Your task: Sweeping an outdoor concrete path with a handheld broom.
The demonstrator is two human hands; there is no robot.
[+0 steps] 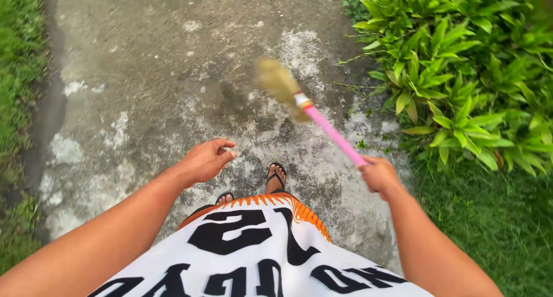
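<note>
Fingers of the right hand (380, 175) are wrapped tightly around the near end of a broom (311, 110), whose pink handle runs from the fist toward eleven o'clock and ends in a blurred straw-coloured head above the path (173, 61). Left hand (204, 159) holds nothing; its fingers (226, 153) are loosely curled, half open, hanging over the path at about nine o'clock from the right hand. Below both hands, two feet in dark sandals (276, 179) stand on the wet, patchy concrete, just above the hem of a white shirt (253, 256) with an orange edge. Leafy green plants (461, 72) fill the two o'clock side, and grass (17, 72) borders the path at nine o'clock.
</note>
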